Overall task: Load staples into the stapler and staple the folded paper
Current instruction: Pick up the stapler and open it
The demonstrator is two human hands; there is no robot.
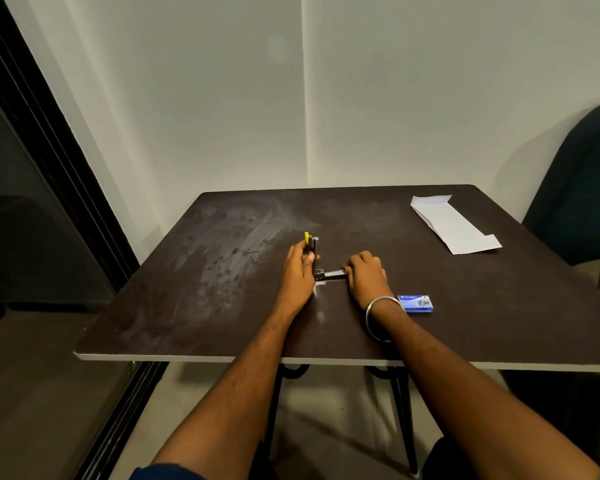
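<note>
Mid-tabletop (pixel 222 271), the left hand (pixel 300 268) grips the stapler (pixel 317 261) lid upright (hinged open); the right hand (pixel 366 275) pinches its flat magazine. Folded paper (pixel 454 225) lies at the far right corner.

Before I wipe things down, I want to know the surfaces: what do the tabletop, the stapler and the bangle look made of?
Table: dark brown laminate, likely over board, judging by the pale edge; smudged matte sheen. Stapler: bare grey metal, its yellow top probably plastic. Bangle: polished silvery metal, catching bright highlights.
</note>
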